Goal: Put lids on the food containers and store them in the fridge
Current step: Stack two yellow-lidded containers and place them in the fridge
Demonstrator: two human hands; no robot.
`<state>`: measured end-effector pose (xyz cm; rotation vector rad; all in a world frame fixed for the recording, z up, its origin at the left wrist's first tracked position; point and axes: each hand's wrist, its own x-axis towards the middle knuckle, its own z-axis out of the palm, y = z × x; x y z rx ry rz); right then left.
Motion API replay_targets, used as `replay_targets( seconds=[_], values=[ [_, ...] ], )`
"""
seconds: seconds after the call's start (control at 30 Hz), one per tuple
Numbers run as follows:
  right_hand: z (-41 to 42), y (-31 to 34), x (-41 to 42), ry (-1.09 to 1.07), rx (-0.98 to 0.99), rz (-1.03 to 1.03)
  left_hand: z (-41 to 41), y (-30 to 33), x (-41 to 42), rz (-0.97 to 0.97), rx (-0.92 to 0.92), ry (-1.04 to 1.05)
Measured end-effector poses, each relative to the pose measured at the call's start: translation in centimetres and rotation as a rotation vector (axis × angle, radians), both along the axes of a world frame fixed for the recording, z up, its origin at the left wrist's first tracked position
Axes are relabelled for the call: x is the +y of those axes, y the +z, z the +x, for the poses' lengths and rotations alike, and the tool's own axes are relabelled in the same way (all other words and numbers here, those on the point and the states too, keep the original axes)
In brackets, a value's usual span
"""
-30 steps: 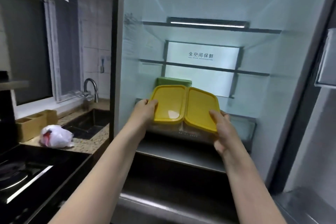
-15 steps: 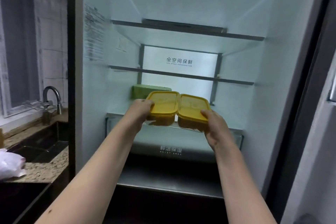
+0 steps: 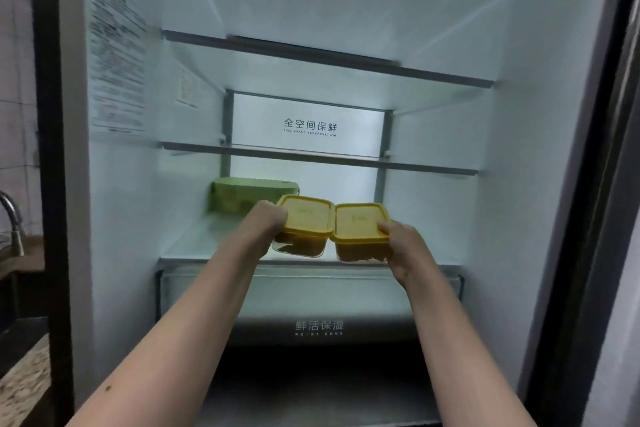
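Two yellow-lidded containers side by side at the fridge shelf's front edge, left container in the left hand's grip, right container in the right hand's.

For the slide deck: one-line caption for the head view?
Both hands set two yellow-lidded clear containers onto the fridge shelf.

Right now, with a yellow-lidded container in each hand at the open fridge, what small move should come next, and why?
Probably ease both clear, yellow-lidded containers, left and right, down and let go. The left hand and right hand grip them at the front of the lowest glass shelf, ahead of the green-lidded box; whether they already rest is unclear.
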<state>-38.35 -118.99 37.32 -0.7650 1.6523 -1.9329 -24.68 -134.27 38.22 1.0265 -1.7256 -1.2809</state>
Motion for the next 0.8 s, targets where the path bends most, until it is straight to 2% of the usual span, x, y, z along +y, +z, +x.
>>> replay_targets(
  seconds=[0.23, 0.33, 0.47, 0.63, 0.7, 0.8],
  values=[
    [-3.4, -0.7, -3.3, -0.066, 0.013, 0.109, -3.0, -1.3, -2.3, 0.015, -0.127, -0.025],
    [-4.9, -1.1, -4.5, -0.059, 0.054, 0.171, -4.2, -1.8, -3.2, -0.060, -0.185, -0.009],
    [-6.9, -0.9, -5.5, -0.037, 0.261, 0.281, -4.9, -1.6, -4.2, -0.078, -0.229, -0.087],
    [-8.6, 0.1, -3.0, 0.182, 0.466, 0.364, -2.6, 0.6, -3.4, -0.067, -0.355, -0.485],
    [-8.6, 0.5, -2.2, 0.286, 0.544, 0.428, -2.6, 0.7, -3.1, -0.163, -0.468, -0.480],
    [-8.8, 0.5, -2.8, 0.251, 0.714, 0.536, -3.8, 0.8, -2.9, -0.340, -0.601, -0.385]
  ],
)
